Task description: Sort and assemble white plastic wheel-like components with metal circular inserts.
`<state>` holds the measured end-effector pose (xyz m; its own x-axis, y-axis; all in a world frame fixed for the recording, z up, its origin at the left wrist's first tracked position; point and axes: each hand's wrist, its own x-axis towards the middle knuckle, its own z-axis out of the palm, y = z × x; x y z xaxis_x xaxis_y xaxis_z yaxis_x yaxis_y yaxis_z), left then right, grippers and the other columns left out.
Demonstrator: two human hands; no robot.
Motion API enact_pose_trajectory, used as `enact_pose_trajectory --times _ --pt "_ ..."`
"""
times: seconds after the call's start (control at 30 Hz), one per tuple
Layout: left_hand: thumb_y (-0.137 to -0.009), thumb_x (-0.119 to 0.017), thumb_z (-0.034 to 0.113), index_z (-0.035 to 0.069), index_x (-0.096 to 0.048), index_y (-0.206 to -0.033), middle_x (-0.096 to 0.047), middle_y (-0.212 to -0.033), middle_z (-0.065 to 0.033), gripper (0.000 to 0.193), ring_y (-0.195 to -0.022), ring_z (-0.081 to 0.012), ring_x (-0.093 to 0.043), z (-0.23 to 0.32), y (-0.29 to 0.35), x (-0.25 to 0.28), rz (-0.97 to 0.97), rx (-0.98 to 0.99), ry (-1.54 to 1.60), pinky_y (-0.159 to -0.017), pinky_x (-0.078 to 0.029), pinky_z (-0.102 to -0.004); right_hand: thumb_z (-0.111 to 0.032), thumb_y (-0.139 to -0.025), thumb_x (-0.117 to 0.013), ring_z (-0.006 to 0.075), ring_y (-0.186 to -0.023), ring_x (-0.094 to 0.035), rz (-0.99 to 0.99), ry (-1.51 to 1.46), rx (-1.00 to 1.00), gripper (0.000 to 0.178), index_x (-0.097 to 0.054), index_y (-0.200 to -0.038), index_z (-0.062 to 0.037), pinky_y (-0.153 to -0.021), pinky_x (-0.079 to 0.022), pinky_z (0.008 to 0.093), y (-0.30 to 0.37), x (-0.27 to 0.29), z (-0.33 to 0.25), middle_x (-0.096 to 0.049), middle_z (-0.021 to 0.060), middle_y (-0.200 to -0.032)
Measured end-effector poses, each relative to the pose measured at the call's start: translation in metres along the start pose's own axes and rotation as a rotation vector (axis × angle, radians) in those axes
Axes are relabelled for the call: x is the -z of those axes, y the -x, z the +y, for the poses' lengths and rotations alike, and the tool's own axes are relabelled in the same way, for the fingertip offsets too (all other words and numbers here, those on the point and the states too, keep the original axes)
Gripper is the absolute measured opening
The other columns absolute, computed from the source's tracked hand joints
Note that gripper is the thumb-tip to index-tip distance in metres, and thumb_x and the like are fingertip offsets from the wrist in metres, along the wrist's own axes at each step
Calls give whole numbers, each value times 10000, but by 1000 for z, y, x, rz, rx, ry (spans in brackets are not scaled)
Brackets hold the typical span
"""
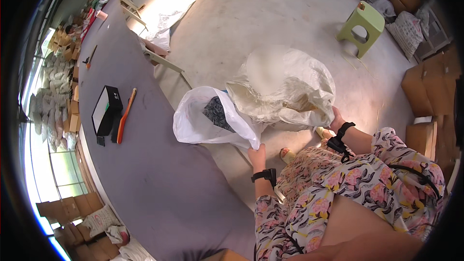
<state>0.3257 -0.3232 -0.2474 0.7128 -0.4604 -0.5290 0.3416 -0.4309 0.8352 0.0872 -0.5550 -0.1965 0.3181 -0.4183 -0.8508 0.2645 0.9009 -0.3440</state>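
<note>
White: one bag [193, 122] over the table's [159, 179] edge, pinched at the rim by the left hand [258, 157], one dark patterned item [217, 112] inside; alongside, one cream sack [290, 72], gripped by the right hand [337, 121]; wide floor [251, 14] beyond; one green stool [368, 18].

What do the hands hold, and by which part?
Left hand: the white bag, by its near rim. Right hand: the cream sack, by its edge.

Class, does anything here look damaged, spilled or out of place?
Yes: the woven sack in the right hand looks worn, its mouth ragged with frayed threads. Thin strands also litter the floor near the green stool.
</note>
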Motion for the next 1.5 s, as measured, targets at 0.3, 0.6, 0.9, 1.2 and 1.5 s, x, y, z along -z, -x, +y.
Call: enact_pose_trajectory --times 0.3,0.6,0.9,1.2,1.5 --pt "-683 -603 108 -96 -568 -931 -616 -857 -144 324 -785 -244 -576 -109 76 34 60 100 97 -732 -443 -332 -301 -811 -543 221 -1012 -532 174 378 -117 377 -525 -1143 -123 -875 -431 369 5 -53 22 -596 65 -1057" --pt "-612 -672 107 -105 -418 -1140 -537 -1047 -174 623 -942 -265 -517 -145 185 2 433 357 217 -848 -406 -339 -281 -848 -512 224 -951 -587 -367 1565 -88 379 -562 -1113 -16 -842 -450 347 -25 3 13 -612 106 -1074" --pt "-640 -641 64 -88 -477 -1098 -529 -1059 -178 510 -1009 -273 -489 -188 264 -91 206 274 354 -874 -385 -328 -290 -825 -541 158 -853 -582 -306 1659 -161 360 -624 -993 17 -753 -466 309 -55 -18 -20 -633 93 -952" --pt "-696 -636 82 -65 -489 -1086 -535 -1070 -151 442 -970 -246 -511 -202 341 -133 173 398 464 -845 -412 -321 -307 -849 -524 166 -778 -622 -242 1760 -242 336 -608 -1057 -57 -682 -506 317 -14 -25 -78 -638 64 -954" --pt "-731 -602 45 -42 -461 -1141 -506 -1126 -138 442 -1025 -231 -486 -246 306 -153 -122 110 142 -868 -408 -317 -340 -857 -503 238 -946 -557 -215 1572 -418 367 -532 -1128 -94 -765 -485 394 -93 14 -63 -545 124 -1104"
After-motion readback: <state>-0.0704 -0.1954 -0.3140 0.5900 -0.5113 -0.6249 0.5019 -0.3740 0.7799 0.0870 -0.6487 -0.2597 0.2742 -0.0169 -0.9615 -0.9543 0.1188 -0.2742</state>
